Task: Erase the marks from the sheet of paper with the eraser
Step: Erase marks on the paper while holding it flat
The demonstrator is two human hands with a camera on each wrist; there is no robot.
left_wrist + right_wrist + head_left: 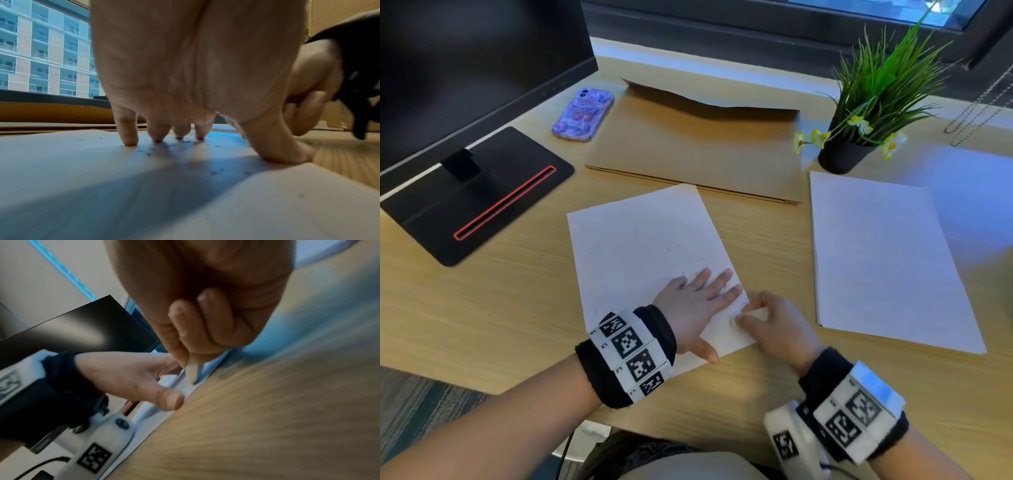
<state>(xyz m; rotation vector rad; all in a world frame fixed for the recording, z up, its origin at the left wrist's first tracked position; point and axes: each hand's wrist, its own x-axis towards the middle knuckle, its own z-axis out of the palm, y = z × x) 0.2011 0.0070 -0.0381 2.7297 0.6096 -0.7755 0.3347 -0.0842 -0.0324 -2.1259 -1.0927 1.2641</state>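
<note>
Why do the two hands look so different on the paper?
The left hand lies spread, fingers straight, pressing the sheet of paper flat; the right hand is curled up. The left hand holds nothing; the right hand pinches the white eraser. The left hand rests well on the sheet; the right hand works at its right edge. Both wear black wristbands.

The sheet of paper (640, 246) was white with faint dark specks, the eraser (192, 373) seemingly off-white, the desk (482, 308) pale woodgrain, the phone case (582, 114) purple-patterned.
</note>
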